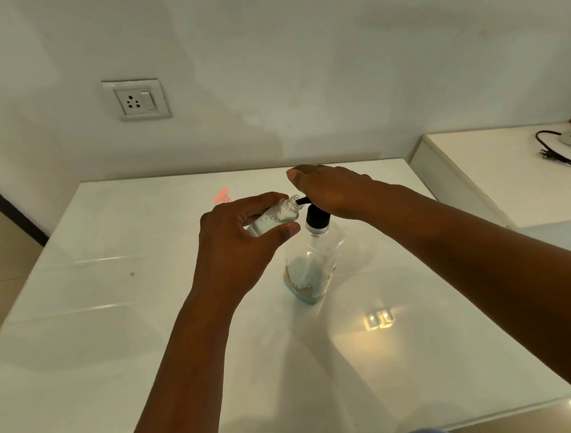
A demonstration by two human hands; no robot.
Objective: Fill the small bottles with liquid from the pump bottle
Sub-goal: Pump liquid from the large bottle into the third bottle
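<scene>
Head view: the left hand (242,238) holds a small bottle (274,217), fingers and thumb curled round its body, tilted so the open neck points at the black spout of the pump bottle (312,258). Spout tip is at the neck, touching or just inside, I cannot tell which. The right hand (329,191) lies flat on the pump head w/ fingers straight, pressing down.

The pump bottle stands upright on the white table (118,324), approx. in the middle, only a little liquid at the bottom. The small bottle already has clear liquid w/ bubbles inside, maybe half, so I judge filling is in progress.

Handling: the small bottle looks light, stiff and smooth, prob. slippery if liquid runs outside; best to hold it round the body, not at the neck, so the opening stays free. The pump bottle is nearly empty, so light and easy to tip; press straight down on the head

Something pink (222,194) lies behind the left hand, unclear what
</scene>
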